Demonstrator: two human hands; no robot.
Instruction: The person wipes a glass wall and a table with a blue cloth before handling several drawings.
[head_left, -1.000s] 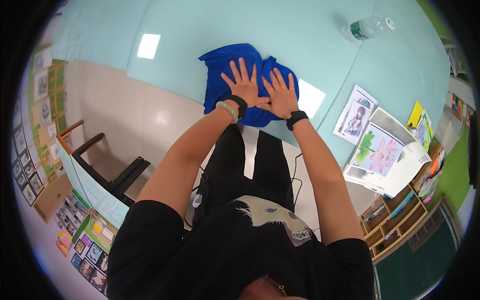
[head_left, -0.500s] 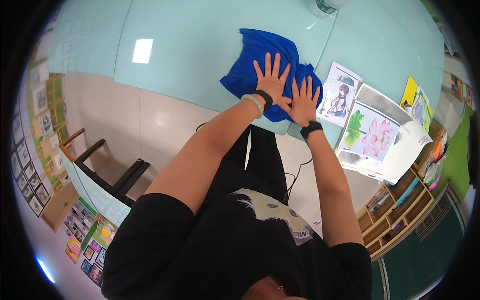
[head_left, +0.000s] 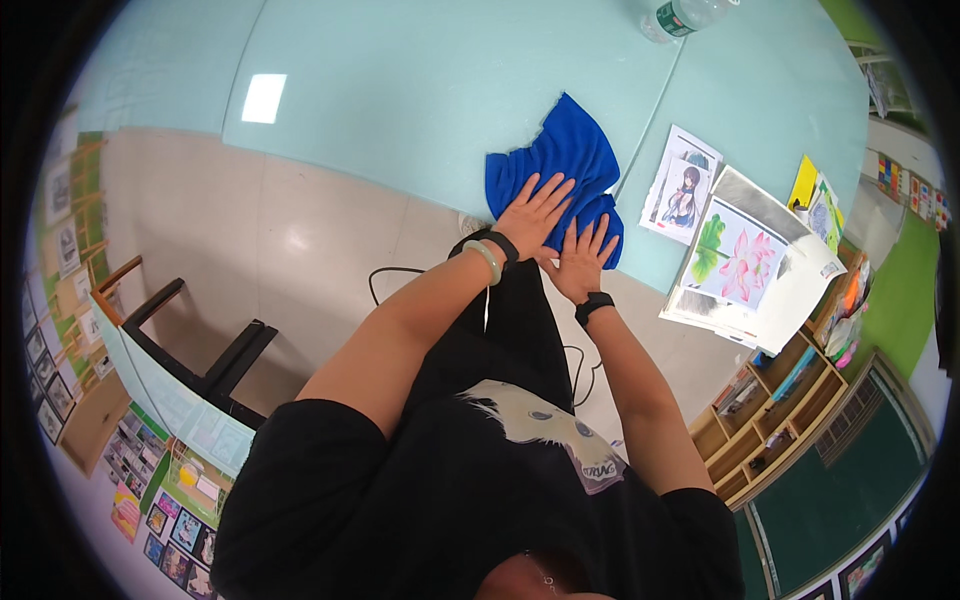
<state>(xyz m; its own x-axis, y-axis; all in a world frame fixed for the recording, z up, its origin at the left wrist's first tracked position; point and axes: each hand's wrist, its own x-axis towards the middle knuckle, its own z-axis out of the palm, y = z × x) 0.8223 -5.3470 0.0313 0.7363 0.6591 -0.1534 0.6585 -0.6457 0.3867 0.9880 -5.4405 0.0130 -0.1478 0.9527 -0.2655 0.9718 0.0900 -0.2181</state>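
A blue cloth (head_left: 572, 140), bunched into folds, lies at the near edge of the pale glass-topped table (head_left: 380, 90). My left hand (head_left: 531, 216) presses on its near left part, fingers spread; a dark band and a pale bangle circle that wrist. Beside it my right hand (head_left: 580, 262) lies on the cloth's near right part with fingers apart, a black watch on the wrist. The two thumbs come close together. Neither hand grips the cloth; both rest on top of it.
Right of the cloth lie a printed character picture (head_left: 684, 192) and a lotus drawing (head_left: 740, 255) on large paper sheets. A clear plastic bottle (head_left: 690, 18) stands at the far side. A black-armed chair (head_left: 215, 365) is at left, wooden shelves (head_left: 770, 420) at right.
Both hands have slid toward me and slightly left, dragging the cloth to the table's near edge. The cloth has folded up more, its far corner now pointing away.
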